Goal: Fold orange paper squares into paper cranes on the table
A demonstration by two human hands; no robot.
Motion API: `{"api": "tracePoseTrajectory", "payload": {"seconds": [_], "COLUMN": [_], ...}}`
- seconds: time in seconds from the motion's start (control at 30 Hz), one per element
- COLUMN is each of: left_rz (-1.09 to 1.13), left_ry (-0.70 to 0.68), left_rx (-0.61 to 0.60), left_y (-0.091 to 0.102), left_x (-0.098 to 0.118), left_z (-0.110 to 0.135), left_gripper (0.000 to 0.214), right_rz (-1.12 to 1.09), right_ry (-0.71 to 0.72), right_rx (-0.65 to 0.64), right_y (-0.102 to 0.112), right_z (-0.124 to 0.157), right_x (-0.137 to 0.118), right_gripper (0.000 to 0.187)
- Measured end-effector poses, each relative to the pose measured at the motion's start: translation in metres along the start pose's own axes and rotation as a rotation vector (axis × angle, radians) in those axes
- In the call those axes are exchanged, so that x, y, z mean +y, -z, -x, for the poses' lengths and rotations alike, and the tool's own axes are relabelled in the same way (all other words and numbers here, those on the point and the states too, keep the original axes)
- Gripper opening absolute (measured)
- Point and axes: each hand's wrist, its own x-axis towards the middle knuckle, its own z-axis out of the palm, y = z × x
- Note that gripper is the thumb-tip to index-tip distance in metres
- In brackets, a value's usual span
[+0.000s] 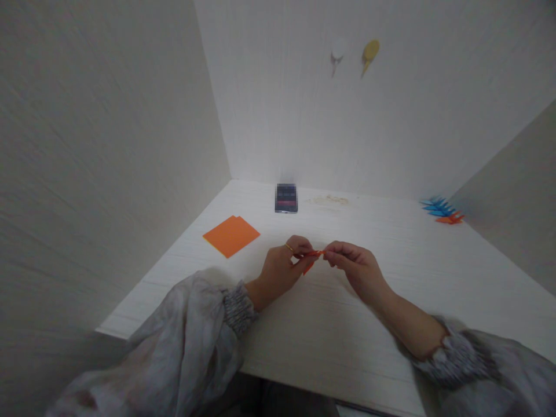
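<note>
Between my two hands is a small folded piece of orange paper (pixel 309 267), held a little above the white table. My left hand (pixel 284 263), with a ring on one finger, pinches its body between thumb and fingers. From the other side, the fingertips of my right hand (pixel 350 260) are closed on its thin right end. Part of the paper is hidden behind the left fingers. To the left of my hands lies a stack of square orange paper sheets (pixel 231 236), slightly fanned.
A dark phone-like device (pixel 286 198) rests near the back wall, its surface pixelated. In the right corner sit several folded blue paper pieces (pixel 438 207) and orange ones (pixel 450 219). A white hook (pixel 337 51) and a yellow hook (pixel 370 52) are on the back wall. Walls enclose both sides.
</note>
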Motion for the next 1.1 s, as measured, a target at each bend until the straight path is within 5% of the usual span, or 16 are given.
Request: {"api": "tracePoseTrajectory", "payload": {"seconds": [0.53,1.1], "left_rz": [0.030,0.200], "left_ry": [0.012,0.087], "left_rx": [-0.011,-0.093], "left_y": [-0.0009,-0.0026], "left_x": [-0.0005,-0.0003], "left_z": [-0.0003,-0.0010], "left_gripper": [0.017,0.025], "right_rz": [0.174,0.740], "right_ry": [0.035,0.648], "right_rx": [-0.024,0.078], "right_y": [0.0018,0.0037], "right_z": [0.0004,0.0056], "right_x": [-0.0017,0.0006], "right_gripper": [0.014,0.013]}}
